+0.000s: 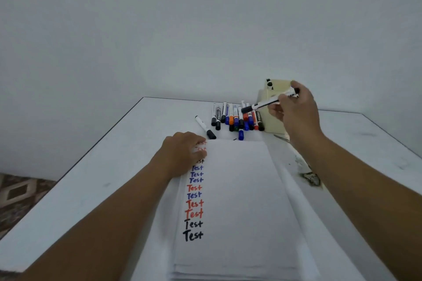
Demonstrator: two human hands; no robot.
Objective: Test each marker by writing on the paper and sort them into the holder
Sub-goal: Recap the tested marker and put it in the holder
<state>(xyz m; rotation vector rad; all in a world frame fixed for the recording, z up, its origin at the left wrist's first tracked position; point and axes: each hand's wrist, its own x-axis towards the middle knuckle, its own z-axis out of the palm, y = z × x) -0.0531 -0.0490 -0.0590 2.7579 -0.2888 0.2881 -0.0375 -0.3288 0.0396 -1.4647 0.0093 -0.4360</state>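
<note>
Right hand (294, 107) raised above the far right of the table (96, 189), fingers curled and pinching a black-capped marker (269, 101). Marker body white, runs diagonally: capped end sticks out down-left of the fingers, over the marker pile; black butt end pokes out up-right, past the thumb side near the top of the hand. Grip sits on the rear half of the barrel, so most of the marker is left of the hand.

Just behind and under that hand: cream holder (268, 107), box-shaped, partly hidden by the hand. At least two black marker ends show at its top left corner.

Left of the holder, touching or nearly touching its base: pile of markers (237, 117) lying roughly parallel, caps toward the camera, in black, blue, red, orange, green. One blue marker (241, 134) lies slightly nearer than the rest. A single black marker (205, 127) lies apart to the left, angled, cap end near the paper's far edge.

Left hand (182, 153) flat, palm down, fingers relaxed, pressing the far left corner of the paper (239, 201); holds nothing. It covers the top of a column of "Test" words (194, 203) in red, blue and black down the left margin.

Paper is a stack, centred near the camera. Dark smudges (308, 175) on the table right of it, beside the right forearm.
</note>
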